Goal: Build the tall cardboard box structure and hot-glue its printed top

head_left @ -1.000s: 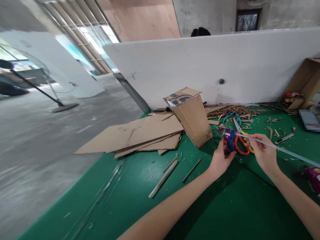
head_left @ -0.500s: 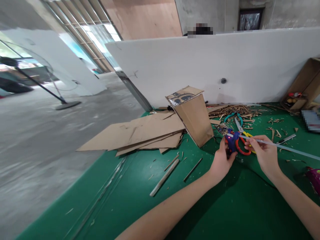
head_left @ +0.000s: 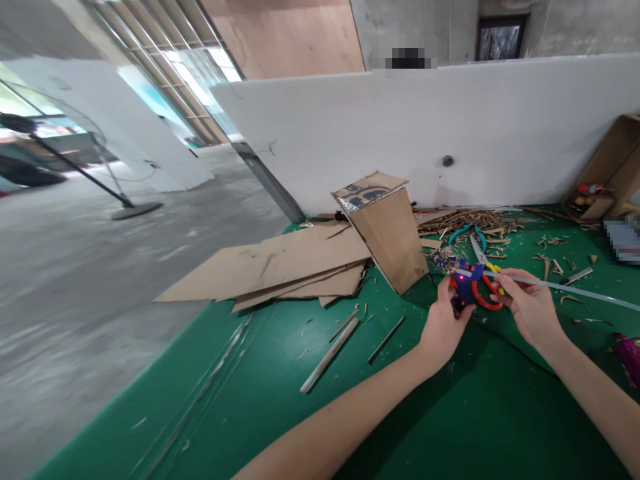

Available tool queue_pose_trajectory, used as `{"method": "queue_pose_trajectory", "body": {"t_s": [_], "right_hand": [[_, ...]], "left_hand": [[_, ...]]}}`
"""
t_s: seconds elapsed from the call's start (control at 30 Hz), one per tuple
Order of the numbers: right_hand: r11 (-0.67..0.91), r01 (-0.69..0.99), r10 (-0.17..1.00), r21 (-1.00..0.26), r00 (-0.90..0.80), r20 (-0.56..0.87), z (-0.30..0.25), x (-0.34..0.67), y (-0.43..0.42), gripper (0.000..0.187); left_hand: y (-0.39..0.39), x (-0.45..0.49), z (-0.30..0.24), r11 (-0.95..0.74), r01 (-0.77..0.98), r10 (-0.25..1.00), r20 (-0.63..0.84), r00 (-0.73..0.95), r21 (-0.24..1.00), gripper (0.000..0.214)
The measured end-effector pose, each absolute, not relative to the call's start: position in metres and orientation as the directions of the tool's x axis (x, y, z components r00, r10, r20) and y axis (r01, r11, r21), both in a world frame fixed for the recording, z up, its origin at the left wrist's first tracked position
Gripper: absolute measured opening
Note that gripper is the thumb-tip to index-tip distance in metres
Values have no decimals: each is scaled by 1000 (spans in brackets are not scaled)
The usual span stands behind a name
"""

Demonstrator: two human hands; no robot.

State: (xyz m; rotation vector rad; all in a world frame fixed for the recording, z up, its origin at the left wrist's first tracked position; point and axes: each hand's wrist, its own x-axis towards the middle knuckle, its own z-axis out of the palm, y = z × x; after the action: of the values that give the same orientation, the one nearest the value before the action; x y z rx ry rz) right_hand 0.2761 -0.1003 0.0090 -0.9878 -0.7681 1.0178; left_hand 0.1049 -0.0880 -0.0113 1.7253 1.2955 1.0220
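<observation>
My left hand [head_left: 445, 327] is wrapped round a blue hot glue gun [head_left: 464, 297] with a small red light glowing on its side. Between the fingers of my right hand [head_left: 533, 307] is a long translucent glue stick [head_left: 585, 291]. Its near end meets the back of the gun, and its far end runs out of view at the right. Red-handled scissors [head_left: 487, 297] lie just behind the gun, partly covered by it and my right fingers. Yellow handles [head_left: 495, 268] with a metal blade show beside them. Cardboard scraps hide part of the gun's nozzle area.
A cardboard box [head_left: 393, 240] stands tilted on the green table [head_left: 280, 413], beside flat cardboard sheets [head_left: 270, 267]. Cardboard strips [head_left: 470, 223], teal-handled pliers [head_left: 457, 233] and a utility knife [head_left: 577, 277] lie behind my hands. A white partition [head_left: 350, 133] borders the back.
My right hand and the glue stick have shifted slightly; the stick's end now sits further toward the gun's back. My left hand holds the gun almost in place.
</observation>
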Motion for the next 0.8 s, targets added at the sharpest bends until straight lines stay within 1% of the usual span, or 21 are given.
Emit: {"method": "queue_pose_trajectory", "body": {"t_s": [0.13,0.3,0.43,0.57,0.7,0.8], "right_hand": [[186,-330,909,-926,414,35,4,271,-99,34],[215,-267,882,-939,467,69,2,269,-99,37],[203,-307,883,-930,469,38,5,268,-100,38],[186,-325,909,-927,415,37,6,269,-100,36],[179,-211,932,-961,349,97,5,272,-102,35],[167,-141,933,-976,344,110,4,273,-104,34]], "left_hand": [[-88,105,-11,-210,395,972,146,185,894,66],[-88,106,-12,-221,398,965,143,218,890,66],[-89,106,-12,-214,421,966,127,224,882,66],[-90,106,-11,-207,433,967,117,225,877,69],[-91,105,-9,-225,483,961,111,253,846,73],[-92,105,-9,-237,523,956,100,277,819,75]]}}
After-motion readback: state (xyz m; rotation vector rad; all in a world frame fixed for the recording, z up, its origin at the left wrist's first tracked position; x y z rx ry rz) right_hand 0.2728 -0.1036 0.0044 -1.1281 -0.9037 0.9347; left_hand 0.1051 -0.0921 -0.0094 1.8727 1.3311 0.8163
